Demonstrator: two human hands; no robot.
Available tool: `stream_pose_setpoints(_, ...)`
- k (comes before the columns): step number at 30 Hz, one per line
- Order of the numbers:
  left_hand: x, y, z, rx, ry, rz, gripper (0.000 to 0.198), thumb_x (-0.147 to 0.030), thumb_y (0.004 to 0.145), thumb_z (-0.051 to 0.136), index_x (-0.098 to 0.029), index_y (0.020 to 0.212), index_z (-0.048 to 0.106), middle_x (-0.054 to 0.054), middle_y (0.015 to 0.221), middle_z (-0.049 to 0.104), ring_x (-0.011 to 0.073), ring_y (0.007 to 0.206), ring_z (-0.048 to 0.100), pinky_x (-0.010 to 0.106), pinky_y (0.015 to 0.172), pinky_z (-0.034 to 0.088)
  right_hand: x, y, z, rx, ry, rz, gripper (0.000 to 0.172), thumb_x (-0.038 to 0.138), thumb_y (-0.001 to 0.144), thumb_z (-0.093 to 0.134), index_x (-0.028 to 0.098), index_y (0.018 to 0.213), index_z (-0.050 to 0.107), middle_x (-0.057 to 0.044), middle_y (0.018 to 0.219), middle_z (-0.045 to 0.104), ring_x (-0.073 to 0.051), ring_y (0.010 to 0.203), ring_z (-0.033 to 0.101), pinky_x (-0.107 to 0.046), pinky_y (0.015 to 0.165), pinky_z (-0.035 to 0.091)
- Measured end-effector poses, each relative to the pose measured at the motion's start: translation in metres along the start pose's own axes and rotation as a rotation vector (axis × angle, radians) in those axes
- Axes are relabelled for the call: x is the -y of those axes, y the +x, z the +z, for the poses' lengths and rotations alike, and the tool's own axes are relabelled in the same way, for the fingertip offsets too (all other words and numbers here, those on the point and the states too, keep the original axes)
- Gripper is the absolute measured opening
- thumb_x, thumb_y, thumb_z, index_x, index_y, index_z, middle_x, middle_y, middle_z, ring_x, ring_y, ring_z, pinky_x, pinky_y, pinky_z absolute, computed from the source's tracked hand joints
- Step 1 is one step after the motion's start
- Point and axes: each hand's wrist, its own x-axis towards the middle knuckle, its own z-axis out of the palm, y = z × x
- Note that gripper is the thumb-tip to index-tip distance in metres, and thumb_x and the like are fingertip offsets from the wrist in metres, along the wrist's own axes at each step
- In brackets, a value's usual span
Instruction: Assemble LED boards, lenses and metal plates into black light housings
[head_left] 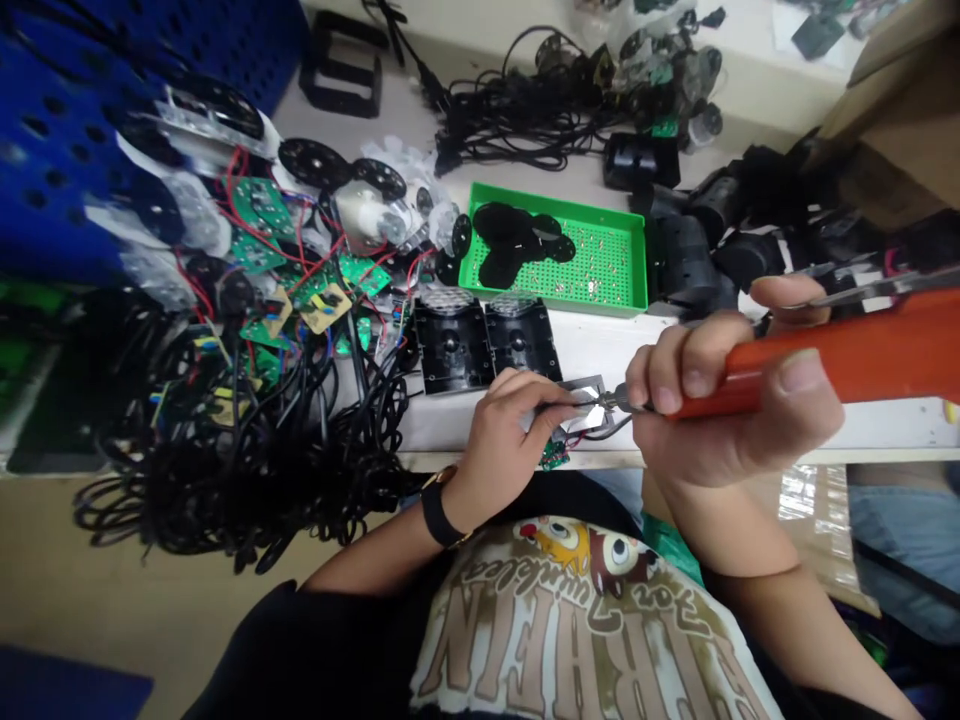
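My right hand (720,400) is wrapped round an orange power screwdriver (862,350), which lies nearly level and points left. Its metal tip meets a small grey metal piece (596,400) with a bright, shiny face. From the left, my left hand (510,425) pinches the edge of that piece between thumb and fingers. Just below the piece, a small green circuit board (555,453) with thin wires is partly hidden by my left hand. Two black square housings (454,345) sit side by side behind my left hand.
A green basket (637,270) behind the housings holds black round parts and tiny metal bits. Green boards, wires and a heap of black cables (300,470) cover the left side. More black cables (517,120) lie behind; black housings (690,250) fill the right.
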Motion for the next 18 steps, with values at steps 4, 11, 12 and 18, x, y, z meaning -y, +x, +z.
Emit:
stream_pose_setpoints(4,-0.002,-0.010,0.004,0.040,-0.017,0.025,0.008,-0.018,0.096,0.066,-0.019,0.091,0.072,0.002,0.089,0.075,0.0171,0.088,0.066,0.031,0.080,0.053,0.008,-0.015,-0.006,0.014,-0.025,0.009,0.009,0.037,0.088,0.064,0.029,0.091,0.062,0.009,0.052,0.038,-0.010,0.036,0.041,-0.024,0.035,0.041)
stream_pose_setpoints(11,-0.004,-0.015,0.013,0.096,0.099,0.172,0.015,-0.027,0.103,0.056,-0.019,0.106,0.068,0.004,0.101,0.074,0.0190,0.100,0.064,0.035,0.090,0.053,0.012,-0.023,-0.014,0.030,-0.120,-0.108,0.020,0.046,0.089,0.065,0.033,0.104,0.064,0.010,0.052,0.037,-0.011,0.036,0.042,-0.026,0.034,0.040)
stream_pose_setpoints(12,-0.002,-0.016,0.013,0.084,0.133,0.183,0.018,-0.030,0.103,0.056,-0.019,0.113,0.067,0.006,0.108,0.073,0.0202,0.106,0.063,0.037,0.095,0.052,0.010,-0.023,-0.016,0.015,-0.120,-0.136,0.019,0.045,0.089,0.067,0.032,0.104,0.066,0.009,0.052,0.038,-0.012,0.037,0.044,-0.027,0.035,0.041)
stream_pose_setpoints(18,0.017,-0.023,0.011,0.058,0.228,0.151,0.025,-0.021,0.106,0.045,-0.018,0.125,0.060,0.009,0.125,0.069,0.0216,0.122,0.060,0.044,0.111,0.048,-0.021,-0.025,-0.033,-0.004,-0.196,-0.184,0.021,0.039,0.089,0.072,0.030,0.107,0.068,0.007,0.060,0.054,-0.011,0.043,0.053,-0.029,0.043,0.049)
